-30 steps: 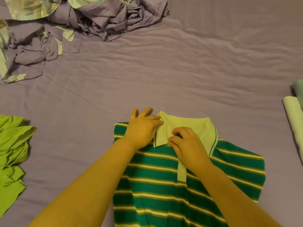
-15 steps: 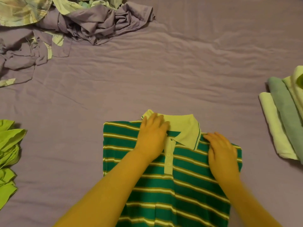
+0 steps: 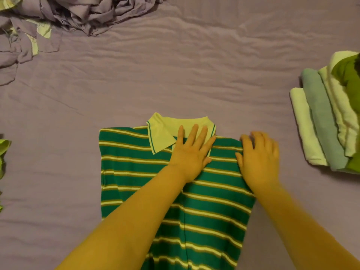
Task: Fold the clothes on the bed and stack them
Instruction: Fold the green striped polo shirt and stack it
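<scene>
the striped polo shirt (image 3: pixel 136 172) lies face up on the bed (image 3: pixel 175 75) directly under both hands, its long axis running from the collar (image 3: pixel 161 133) at the far end back toward the person. the left hand (image 3: pixel 191 152) lies flat with fingers spread across the collar and placket, gripping nothing, while the right hand (image 3: pixel 259 158) rests loosely on the shirt's right shoulder edge, nearer the folded stack (image 3: pixel 321 123) off to the right.

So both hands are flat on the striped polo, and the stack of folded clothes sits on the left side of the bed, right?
Not quite. In the head view the stack of folded clothes sits on the right side of the bed. The left hand and right hand are indeed on the striped polo.
</scene>
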Demonstrator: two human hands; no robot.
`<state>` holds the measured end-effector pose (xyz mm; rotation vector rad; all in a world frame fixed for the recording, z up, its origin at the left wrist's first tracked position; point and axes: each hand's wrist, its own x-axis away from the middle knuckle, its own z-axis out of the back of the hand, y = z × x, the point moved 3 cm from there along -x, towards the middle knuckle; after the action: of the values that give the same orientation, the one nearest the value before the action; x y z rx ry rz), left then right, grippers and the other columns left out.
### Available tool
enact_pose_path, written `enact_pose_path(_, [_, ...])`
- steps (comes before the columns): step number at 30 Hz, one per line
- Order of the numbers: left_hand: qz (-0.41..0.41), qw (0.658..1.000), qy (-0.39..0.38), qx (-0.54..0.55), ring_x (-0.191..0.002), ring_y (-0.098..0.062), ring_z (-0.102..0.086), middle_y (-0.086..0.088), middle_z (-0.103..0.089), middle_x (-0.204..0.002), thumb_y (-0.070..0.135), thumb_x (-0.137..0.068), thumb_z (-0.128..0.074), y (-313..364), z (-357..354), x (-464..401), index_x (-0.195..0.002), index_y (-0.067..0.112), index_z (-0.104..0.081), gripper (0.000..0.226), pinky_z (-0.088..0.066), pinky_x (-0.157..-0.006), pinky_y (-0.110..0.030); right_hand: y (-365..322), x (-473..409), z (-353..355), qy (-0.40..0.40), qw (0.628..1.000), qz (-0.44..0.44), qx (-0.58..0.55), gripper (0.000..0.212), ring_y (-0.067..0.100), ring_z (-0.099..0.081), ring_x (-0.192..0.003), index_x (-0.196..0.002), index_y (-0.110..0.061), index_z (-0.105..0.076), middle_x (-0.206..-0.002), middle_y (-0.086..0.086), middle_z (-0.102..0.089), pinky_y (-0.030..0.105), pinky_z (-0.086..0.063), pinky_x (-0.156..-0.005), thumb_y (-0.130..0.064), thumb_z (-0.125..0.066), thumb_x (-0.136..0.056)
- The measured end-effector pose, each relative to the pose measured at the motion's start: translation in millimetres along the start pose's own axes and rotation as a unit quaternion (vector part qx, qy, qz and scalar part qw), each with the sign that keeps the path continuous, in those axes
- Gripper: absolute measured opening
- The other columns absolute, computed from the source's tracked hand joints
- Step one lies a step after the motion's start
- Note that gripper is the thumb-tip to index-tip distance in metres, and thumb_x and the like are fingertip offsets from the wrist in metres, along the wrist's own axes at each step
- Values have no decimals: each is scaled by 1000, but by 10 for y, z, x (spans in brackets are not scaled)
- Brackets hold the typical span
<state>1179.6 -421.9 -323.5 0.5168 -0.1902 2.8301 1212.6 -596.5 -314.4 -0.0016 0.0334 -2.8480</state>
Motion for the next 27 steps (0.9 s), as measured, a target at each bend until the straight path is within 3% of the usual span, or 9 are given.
enact_pose_path(3, [23, 997, 66, 29, -146, -36, -3, -12, -6, -160, 46, -100, -23, 125, -52, 278, -153, 22, -8, 60, 5, -112, -63, -349, 276, 34, 27, 993, 116, 7, 57, 40, -31, -133, -121, -6, -60, -133, 22, -52, 57, -6, -111, -12, -79, -67])
enact_pose_path(5, [34, 991, 123, 52, -143, -34, -23, -12, -31, -153, 41, -96, -30, 220, -141, 551, -146, 18, -34, 56, -11, -112, -62, -586, 591, -7, -7, 978, 206, 19, 57, 37, -30, -137, -122, -5, -60, -136, 19, -51, 61, -6, -112, -17, -78, -69])
enact_pose_path(8, [18, 990, 124, 66, -141, -32, -27, -11, -36, -150, 36, -94, -41, 383, -371, 973, -143, 18, -40, 52, -18, -112, -60, -607, 934, -108, -47, 954, 291, 55, 55, 35, -30, -137, -123, -7, -60, -134, 19, -53, 65, -7, -111, -19, -76, -72])
enact_pose_path(10, [24, 992, 102, 67, -141, -31, -28, -10, -34, -152, 39, -97, -34, 391, -507, 1203, -144, 20, -39, 51, -20, -112, -60, -316, 927, -153, -44, 969, 231, 75, 49, 39, -25, -138, -128, -10, -58, -135, 22, -51, 68, -8, -108, -20, -67, -81])
enact_pose_path(13, [80, 991, 72, 73, -141, -32, -29, -9, -33, -153, 47, -97, -26, 317, -666, 1472, -144, 22, -38, 55, -18, -110, -58, 169, 842, -117, -53, 989, 101, 90, 56, 44, -18, -139, -134, -8, -52, -140, 23, -45, 69, -4, -108, -40, -24, -97])
enact_pose_path(15, [107, 989, 63, 77, -140, -32, -31, -9, -34, -152, 51, -96, -26, 315, -693, 1618, -145, 22, -38, 58, -18, -109, -58, 106, 912, -58, -48, 988, 130, 74, 67, 45, -19, -139, -134, -7, -51, -141, 24, -44, 67, -2, -110, -45, -8, -98])
enact_pose_path(21, [153, 979, 21, 131, -134, -34, -40, -10, -42, -147, 44, -92, -30, 559, -682, 2212, -140, 20, -46, 55, -37, -104, -59, -920, 2061, -65, -93, 948, 305, 2, 58, 38, -26, -138, -132, -22, -54, -142, 14, -46, 63, -19, -107, -48, -28, -87])
enact_pose_path(24, [204, 966, -29, 154, -129, -39, -46, -12, -48, -142, 40, -89, -37, 615, -832, 2616, -132, 22, -56, 50, -44, -95, -61, -972, 2553, -187, -151, 949, 276, -11, 59, 36, -27, -136, -131, -24, -55, -140, 13, -49, 61, -19, -105, -48, -29, -84])
enact_pose_path(27, [226, 959, -27, 169, -131, -43, -41, -14, -43, -146, 29, -90, -50, 557, -952, 2963, -137, 26, -50, 47, -43, -97, -61, -877, 2698, -172, -161, 961, 226, -12, 52, 39, -30, -134, -132, -20, -55, -139, 14, -50, 60, -21, -104, -42, -40, -87])
